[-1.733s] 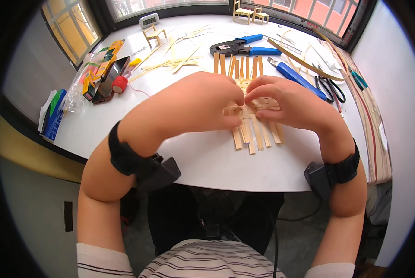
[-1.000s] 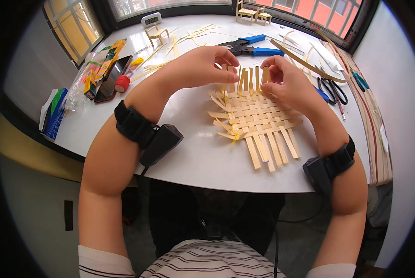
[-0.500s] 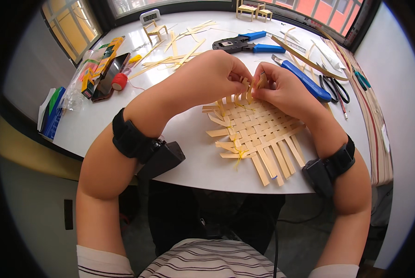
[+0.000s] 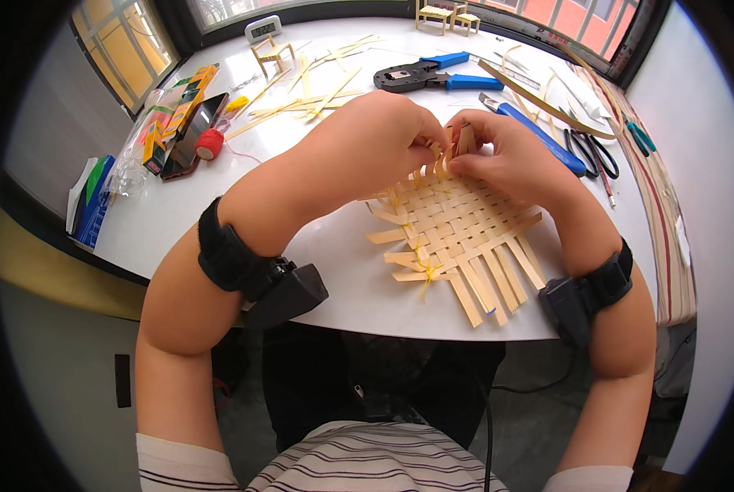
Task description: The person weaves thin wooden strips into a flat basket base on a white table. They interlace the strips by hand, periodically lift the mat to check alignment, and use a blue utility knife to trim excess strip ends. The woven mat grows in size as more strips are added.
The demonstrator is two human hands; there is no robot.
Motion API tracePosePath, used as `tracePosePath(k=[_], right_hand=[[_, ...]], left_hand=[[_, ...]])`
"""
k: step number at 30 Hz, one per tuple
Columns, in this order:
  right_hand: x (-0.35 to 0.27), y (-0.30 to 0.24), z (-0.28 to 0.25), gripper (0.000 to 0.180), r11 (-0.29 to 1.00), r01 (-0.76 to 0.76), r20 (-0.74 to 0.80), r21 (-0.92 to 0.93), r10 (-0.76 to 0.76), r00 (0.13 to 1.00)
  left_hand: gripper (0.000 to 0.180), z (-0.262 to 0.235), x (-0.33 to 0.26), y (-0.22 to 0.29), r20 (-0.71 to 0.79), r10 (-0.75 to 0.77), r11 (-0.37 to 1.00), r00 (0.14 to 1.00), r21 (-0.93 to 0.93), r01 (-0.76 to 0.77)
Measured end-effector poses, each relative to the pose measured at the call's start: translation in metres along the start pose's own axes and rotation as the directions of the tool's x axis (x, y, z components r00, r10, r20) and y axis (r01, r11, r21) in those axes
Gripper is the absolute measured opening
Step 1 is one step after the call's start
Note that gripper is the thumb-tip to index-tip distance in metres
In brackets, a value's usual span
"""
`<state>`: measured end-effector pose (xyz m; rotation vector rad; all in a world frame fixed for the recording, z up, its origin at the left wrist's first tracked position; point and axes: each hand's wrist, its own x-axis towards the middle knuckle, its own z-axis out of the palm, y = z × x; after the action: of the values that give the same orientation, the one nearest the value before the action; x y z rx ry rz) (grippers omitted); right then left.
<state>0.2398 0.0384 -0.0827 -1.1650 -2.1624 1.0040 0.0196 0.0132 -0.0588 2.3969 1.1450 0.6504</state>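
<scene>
resting on the white table, the woven mat of pale strips lies just in front of the person, loose ends fanning toward the near edge. the left hand and right hand meet at its far edge, both with fingers closed, pinching upright strip ends. blue-handled pliers and a red thread spool lie well beyond.

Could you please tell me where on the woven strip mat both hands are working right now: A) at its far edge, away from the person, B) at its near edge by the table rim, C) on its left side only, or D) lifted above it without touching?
A: the left hand and right hand pinch upright strip ends at the far edge of the mat.
</scene>
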Motion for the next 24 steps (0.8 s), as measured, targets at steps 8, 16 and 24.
tracePosePath(k=[8,16,24], right_hand=[[-0.002,-0.001,-0.013,0.016,0.988,-0.079,0.011,0.131,0.078,0.997],[-0.005,0.001,-0.013,0.014,0.985,-0.026,0.037,0.171,0.020,0.999],[-0.005,-0.008,-0.013,0.012,0.989,-0.074,0.067,0.126,0.066,0.996]], left_hand=[[0.021,-0.003,-0.001,0.000,-0.007,-0.067,0.997,0.998,-0.035,0.067],[0.022,-0.003,0.001,0.000,-0.007,-0.055,0.997,0.998,-0.048,0.054],[0.022,-0.002,0.001,-0.003,0.013,-0.082,0.992,0.997,-0.093,0.083]])
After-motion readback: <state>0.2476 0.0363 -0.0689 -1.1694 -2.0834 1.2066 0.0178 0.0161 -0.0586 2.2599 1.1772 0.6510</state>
